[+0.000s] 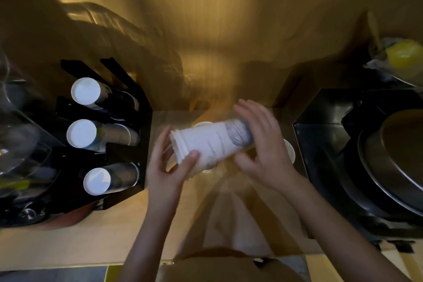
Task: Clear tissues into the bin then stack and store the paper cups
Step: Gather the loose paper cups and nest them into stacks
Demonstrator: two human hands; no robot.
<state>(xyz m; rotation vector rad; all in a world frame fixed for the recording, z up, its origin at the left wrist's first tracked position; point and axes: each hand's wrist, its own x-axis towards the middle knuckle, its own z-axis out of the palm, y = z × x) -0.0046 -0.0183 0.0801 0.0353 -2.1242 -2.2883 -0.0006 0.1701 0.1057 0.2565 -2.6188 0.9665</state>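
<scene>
A dim, amber-lit wooden counter runs beneath the hands. The step in hand looks like stacking: a nested stack of paper cups lies sideways between both hands. The left hand grips its rim end, thumb over the side; the right hand cups the base end, fingers spread. Two loose cups peek out on the counter, one behind the stack and one just right of the right hand. The black cup holder, left of the left hand, carries three rows. Next, probably, the loose cups join the stack before it is stored there.
</scene>
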